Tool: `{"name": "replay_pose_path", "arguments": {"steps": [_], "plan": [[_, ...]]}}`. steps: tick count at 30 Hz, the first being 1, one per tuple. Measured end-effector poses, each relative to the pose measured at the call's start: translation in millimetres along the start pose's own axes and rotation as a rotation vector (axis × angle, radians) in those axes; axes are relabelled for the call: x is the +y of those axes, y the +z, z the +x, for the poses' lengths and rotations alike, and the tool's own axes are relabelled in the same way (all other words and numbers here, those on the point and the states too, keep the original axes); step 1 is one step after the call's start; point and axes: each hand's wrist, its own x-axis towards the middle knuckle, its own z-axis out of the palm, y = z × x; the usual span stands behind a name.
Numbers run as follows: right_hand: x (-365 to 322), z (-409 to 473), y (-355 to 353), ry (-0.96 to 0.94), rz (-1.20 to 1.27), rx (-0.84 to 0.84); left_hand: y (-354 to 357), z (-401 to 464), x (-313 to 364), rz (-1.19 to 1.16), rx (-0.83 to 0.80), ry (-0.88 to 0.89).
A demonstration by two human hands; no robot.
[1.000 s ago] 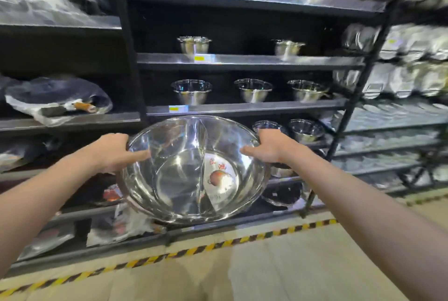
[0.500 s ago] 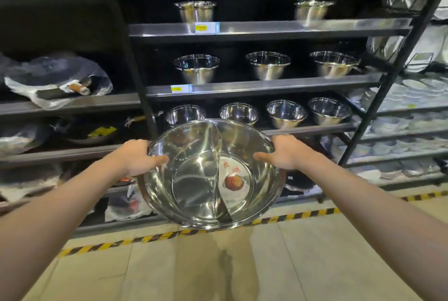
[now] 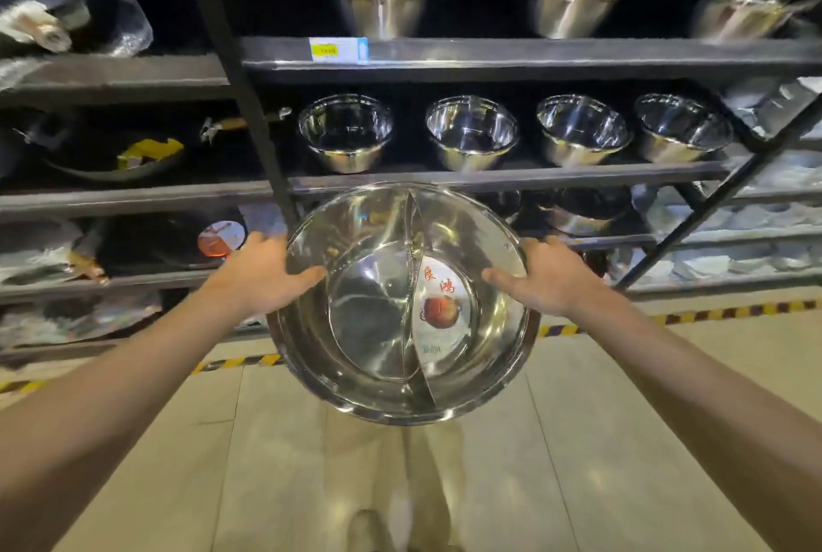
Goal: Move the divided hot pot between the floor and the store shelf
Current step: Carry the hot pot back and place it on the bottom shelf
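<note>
The divided hot pot (image 3: 369, 320) is a wide, shiny steel bowl with a curved partition down its middle and a round paper label in its right half. I hold it in the air in front of the store shelf (image 3: 489, 177), above the tiled floor (image 3: 311, 462). My left hand (image 3: 258, 271) grips its left rim with the thumb inside. My right hand (image 3: 542, 275) grips the right rim the same way. The pot tilts slightly towards me.
Rows of steel bowls (image 3: 471, 133) fill the shelves behind the pot. Dark woks and plastic-wrapped pans (image 3: 133, 155) lie on the left shelves, white dishes (image 3: 756, 213) on the right. A yellow-black striped tape (image 3: 711, 313) marks the floor along the shelf base. A black upright post (image 3: 249, 106) stands left of the pot.
The pot has come down and away from the shelf, now hanging over the floor tiles. My view has tilted downward, so the shelves sit higher in frame. Both hands keep their hold.
</note>
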Motion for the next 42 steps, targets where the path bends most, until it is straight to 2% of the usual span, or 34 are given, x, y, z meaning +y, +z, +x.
{"name": "replay_pose_path", "arguments": {"steps": [6, 16, 19, 26, 34, 42], "plan": [[50, 36, 84, 0.054, 0.021, -0.068, 94, 23, -5, 0.003, -0.001, -0.068], [129, 111, 263, 0.057, 0.037, -0.198, 287, 78, -42, -0.037, -0.103, -0.148], [145, 150, 321, 0.078, 0.065, -0.202, 343, 113, -63, -0.063, -0.145, -0.166], [168, 272, 454, 0.051, 0.024, -0.189, 463, 235, -126, -0.071, -0.059, -0.119], [177, 408, 568, 0.020, 0.076, -0.081, 555, 372, -182, -0.076, 0.016, -0.144], [178, 488, 614, -0.021, 0.060, -0.024, 602, 432, -210, -0.067, 0.094, -0.200]]}}
